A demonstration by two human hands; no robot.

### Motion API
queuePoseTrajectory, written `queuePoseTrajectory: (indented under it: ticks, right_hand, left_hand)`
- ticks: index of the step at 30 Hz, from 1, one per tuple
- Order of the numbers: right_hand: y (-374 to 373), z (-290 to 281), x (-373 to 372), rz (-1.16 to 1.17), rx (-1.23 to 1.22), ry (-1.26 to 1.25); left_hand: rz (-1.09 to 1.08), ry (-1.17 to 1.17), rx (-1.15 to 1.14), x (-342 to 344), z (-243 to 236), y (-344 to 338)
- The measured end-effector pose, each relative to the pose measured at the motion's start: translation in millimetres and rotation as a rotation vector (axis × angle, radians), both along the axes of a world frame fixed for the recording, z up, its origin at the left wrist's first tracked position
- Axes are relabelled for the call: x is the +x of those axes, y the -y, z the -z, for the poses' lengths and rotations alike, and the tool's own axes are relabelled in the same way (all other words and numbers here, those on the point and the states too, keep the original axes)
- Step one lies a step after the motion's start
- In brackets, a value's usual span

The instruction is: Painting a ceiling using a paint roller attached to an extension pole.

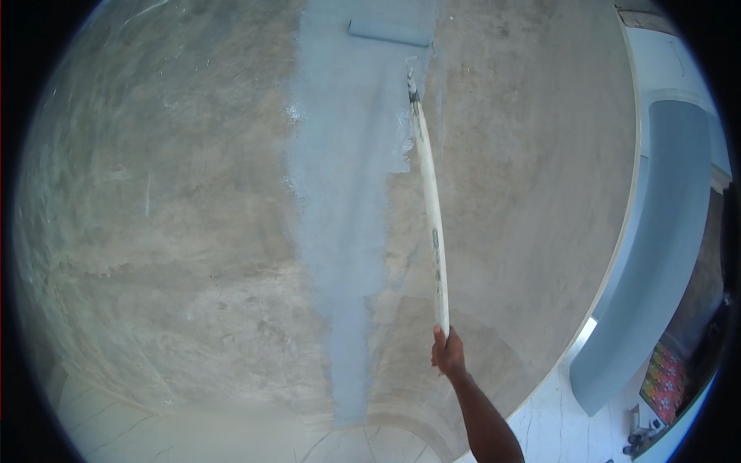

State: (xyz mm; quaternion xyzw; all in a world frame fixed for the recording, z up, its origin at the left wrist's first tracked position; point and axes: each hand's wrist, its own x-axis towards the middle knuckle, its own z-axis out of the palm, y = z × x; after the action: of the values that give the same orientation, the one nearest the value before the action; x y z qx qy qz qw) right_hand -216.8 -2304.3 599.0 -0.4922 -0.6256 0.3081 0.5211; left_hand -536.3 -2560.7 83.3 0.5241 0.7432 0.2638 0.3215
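My right hand (pixel 447 353) grips the lower end of a long white pole (pixel 431 208) that rises up a bare grey plaster wall (pixel 193 193). At the pole's top sits a paint roller (pixel 390 31), coated in pale blue-grey paint and lying crosswise near the upper edge. Under the roller a vertical band of wet blue-grey paint (pixel 347 201) runs down the wall, narrowing toward the bottom. My left hand is out of view.
A pale marbled floor (pixel 116 432) shows along the lower edge. To the right the wall ends at a corner, with blue-grey painted surfaces (pixel 656 255) beyond it. A patterned colourful cloth (pixel 664 382) and small dark objects (pixel 637 440) lie at the lower right.
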Motion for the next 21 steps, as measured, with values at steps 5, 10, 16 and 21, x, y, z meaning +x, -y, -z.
queuePoseTrajectory:
  ticks: [5,10,16,21]
  right_hand:
    - [-53.4,-132.9,-22.4,-0.057,0.15,0.005]
    - [-69.0,-304.3,-27.2,-0.041,0.319,0.022]
    - [-52.2,-433.8,-77.1,-0.068,0.298,-0.06]
    - [-52.9,-393.4,-58.7,-0.025,0.29,-0.059]
  left_hand:
    - [-0.078,0.486,0.237,-19.2,2.0,21.8]
    - [-0.218,0.638,0.086,-8.2,-72.2,-17.8]
    - [-0.23,0.629,0.099,-15.2,-76.4,-16.3]
    - [-0.14,0.396,0.032,1.1,-159.4,-23.0]
